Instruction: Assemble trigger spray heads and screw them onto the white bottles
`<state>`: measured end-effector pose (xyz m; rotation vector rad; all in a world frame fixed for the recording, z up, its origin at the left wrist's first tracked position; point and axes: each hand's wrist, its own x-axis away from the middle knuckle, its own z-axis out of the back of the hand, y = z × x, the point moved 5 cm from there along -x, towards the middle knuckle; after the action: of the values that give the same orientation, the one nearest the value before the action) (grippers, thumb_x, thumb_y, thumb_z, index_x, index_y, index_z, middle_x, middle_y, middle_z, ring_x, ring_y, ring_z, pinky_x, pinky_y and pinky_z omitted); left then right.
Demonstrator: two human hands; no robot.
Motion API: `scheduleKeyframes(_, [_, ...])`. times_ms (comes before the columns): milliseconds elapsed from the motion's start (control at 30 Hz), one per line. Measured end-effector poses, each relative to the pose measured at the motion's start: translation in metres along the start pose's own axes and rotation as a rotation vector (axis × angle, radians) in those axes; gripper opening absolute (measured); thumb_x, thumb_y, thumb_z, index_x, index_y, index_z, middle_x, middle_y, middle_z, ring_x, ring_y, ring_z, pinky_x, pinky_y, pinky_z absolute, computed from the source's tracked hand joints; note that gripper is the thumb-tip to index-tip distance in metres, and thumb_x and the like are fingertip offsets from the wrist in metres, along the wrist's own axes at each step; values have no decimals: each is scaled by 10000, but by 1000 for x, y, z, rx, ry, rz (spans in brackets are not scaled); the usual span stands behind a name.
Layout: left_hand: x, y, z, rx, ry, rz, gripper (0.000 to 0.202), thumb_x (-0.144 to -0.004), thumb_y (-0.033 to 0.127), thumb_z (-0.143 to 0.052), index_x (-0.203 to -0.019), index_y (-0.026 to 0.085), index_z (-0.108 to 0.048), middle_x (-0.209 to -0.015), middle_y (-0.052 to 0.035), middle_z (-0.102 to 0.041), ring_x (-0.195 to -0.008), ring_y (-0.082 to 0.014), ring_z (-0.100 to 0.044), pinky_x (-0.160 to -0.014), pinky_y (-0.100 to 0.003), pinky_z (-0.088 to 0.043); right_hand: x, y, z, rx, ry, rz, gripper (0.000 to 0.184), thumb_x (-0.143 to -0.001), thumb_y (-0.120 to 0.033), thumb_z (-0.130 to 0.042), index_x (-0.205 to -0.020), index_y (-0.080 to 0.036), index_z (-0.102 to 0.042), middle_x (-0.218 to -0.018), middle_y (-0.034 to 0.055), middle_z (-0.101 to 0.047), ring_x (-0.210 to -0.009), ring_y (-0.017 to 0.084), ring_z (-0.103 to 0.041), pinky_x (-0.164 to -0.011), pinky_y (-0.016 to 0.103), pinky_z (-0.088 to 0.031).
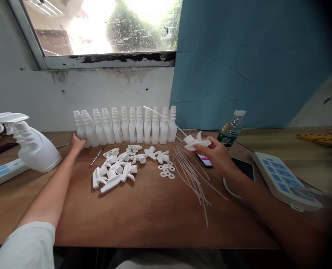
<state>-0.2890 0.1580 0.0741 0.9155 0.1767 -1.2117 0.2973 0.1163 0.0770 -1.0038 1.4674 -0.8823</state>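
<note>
My right hand [217, 155] is closed round a white spray trigger head [195, 142] whose thin dip tube [160, 114] sticks up to the left. At the left end of a row of white plastic bottles [126, 125] along the wall, my left hand [76, 142] wraps its fingers on the first bottle [79, 127]. On the wooden table [143, 209] between my hands lie a heap of loose trigger heads [121, 168], several white washers [166, 170] and a spread of thin white tubes [192, 175].
An assembled white spray bottle [33, 144] stands at the left, over a white keypad device [0, 172]. A water bottle [231, 129], a phone [238, 164] and another white keypad device [286, 179] sit to the right. A small screwdriver [96, 157] lies by the heap.
</note>
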Motion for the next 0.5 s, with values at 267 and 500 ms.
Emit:
scheduleKeyframes(267, [-1,18,44,28,363,226,400,-834,297,-657,-1116,50,-519,-1043,-99,-589,-943,-214,-549,-860,-404,-468,-2,-5,1,-83,18,11,390,-569,-296,-887,-689,-175,-536,-877,31,-697,-825,200,-692,-771,355,-629])
scheduleKeyframes(500, [-1,105,106,59,420,-32,504,-801,370,-702,-1176,66,-558,-1063,-48,-624,-900,-142,-538,-867,-294,-448,-3,-27,3,-201,12,82,380,-617,-283,-866,-833,-173,-573,-961,85,-713,-867,257,-712,-791,407,-603])
